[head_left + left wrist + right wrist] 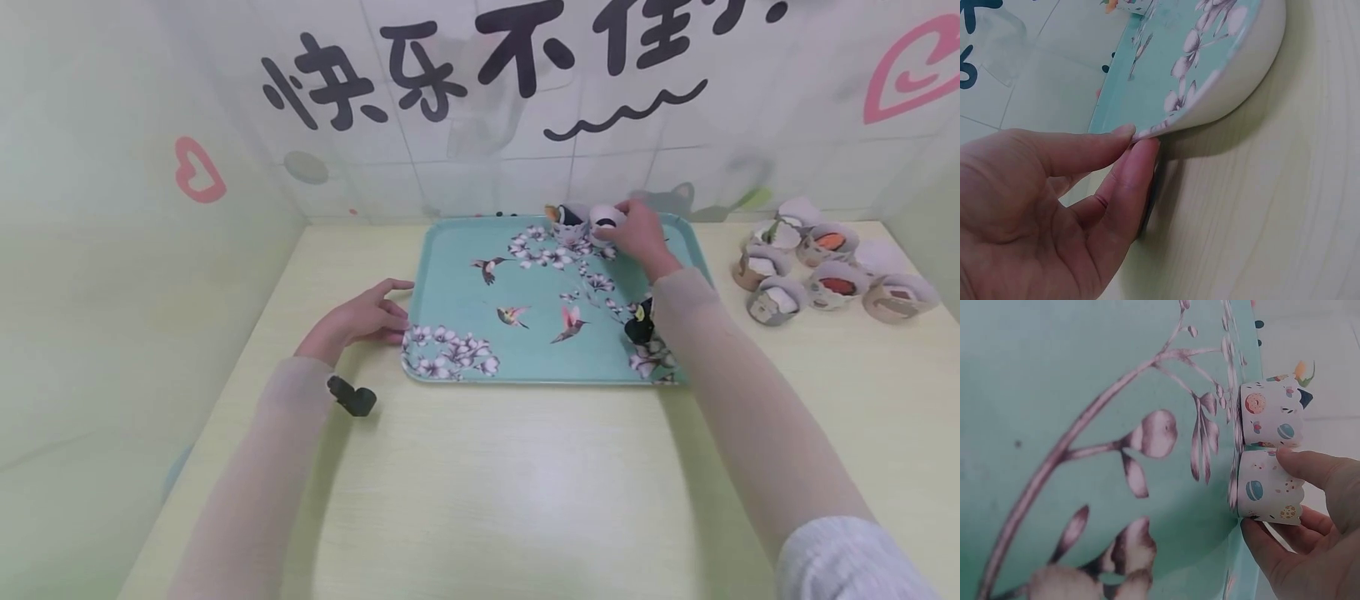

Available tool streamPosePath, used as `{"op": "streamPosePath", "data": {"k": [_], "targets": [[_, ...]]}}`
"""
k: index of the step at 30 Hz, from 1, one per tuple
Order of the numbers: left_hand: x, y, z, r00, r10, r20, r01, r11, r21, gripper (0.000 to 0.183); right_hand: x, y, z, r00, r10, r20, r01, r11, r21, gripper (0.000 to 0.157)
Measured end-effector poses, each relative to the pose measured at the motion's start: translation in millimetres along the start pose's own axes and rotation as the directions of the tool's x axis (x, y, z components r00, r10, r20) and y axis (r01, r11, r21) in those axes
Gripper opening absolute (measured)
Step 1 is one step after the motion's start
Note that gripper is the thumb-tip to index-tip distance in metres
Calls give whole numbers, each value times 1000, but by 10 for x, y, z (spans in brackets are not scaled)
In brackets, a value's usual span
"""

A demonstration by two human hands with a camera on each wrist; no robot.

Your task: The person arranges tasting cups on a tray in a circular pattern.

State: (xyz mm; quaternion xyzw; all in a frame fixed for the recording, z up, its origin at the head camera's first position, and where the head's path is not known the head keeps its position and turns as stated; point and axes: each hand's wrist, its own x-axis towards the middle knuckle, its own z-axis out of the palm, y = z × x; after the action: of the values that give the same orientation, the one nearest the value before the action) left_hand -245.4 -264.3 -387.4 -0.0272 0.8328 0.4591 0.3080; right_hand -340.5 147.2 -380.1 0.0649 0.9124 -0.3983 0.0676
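Observation:
A turquoise tray (457,283) printed with blossoms and hummingbirds lies on the table. At its left edge my left hand (363,315) pinches the rim between thumb and fingers, as the left wrist view shows close up. By the tray's far edge my right hand (641,233) grips a small patterned paper baking cup (1269,487) between thumb and fingers. Its base is at the tray's surface, and something dark shows inside it. Right beside it on the left stands a second paper baking cup (1272,415), with orange and dark pieces showing above its rim.
Several more paper cups (836,285) with small items inside cluster on the table (525,483) to the tray's right. Behind the tray rises a tiled wall (495,183) with dark lettering. Dark wrist devices (352,397) are strapped to both arms.

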Motion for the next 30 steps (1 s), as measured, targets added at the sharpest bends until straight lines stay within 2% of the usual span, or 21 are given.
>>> {"op": "streamPosePath", "data": {"k": [16,23,30], "targets": [[-27,37,2,1000,-1,6,1,1000,-3,77,7,-58,1,999,31,45,-30,999,-12,77],[-29,39,3,1000,8,10,-9,1000,11,78,-61,-41,-100,999,9,46,-10,999,41,75],[-35,30,-3,1000,6,10,-6,1000,1,78,-116,38,-173,998,-46,45,44,998,35,71]]}}
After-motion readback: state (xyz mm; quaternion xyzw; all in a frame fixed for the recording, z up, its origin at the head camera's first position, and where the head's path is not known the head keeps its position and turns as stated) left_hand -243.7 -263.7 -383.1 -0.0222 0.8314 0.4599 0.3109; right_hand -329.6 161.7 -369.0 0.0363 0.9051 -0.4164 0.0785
